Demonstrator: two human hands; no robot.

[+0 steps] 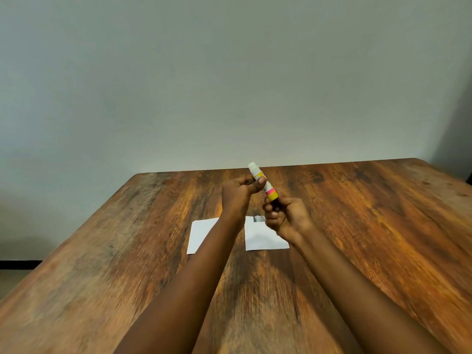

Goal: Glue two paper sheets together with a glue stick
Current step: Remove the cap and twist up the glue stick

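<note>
Both my hands hold a glue stick [270,190] in the air above the table. It is white with a pink band and a yellow base, tilted with its white tip up and to the left. My left hand [238,194] grips its upper part, thumb across the tube. My right hand [283,215] pinches the yellow bottom end. Two white paper sheets lie flat on the table below, side by side and apart: the left sheet [201,235] is partly hidden by my left forearm, the right sheet [263,238] by my right hand.
The wooden table [383,226] fills the lower view, its far edge running against a plain grey wall. Its left edge falls off diagonally toward the floor at the lower left.
</note>
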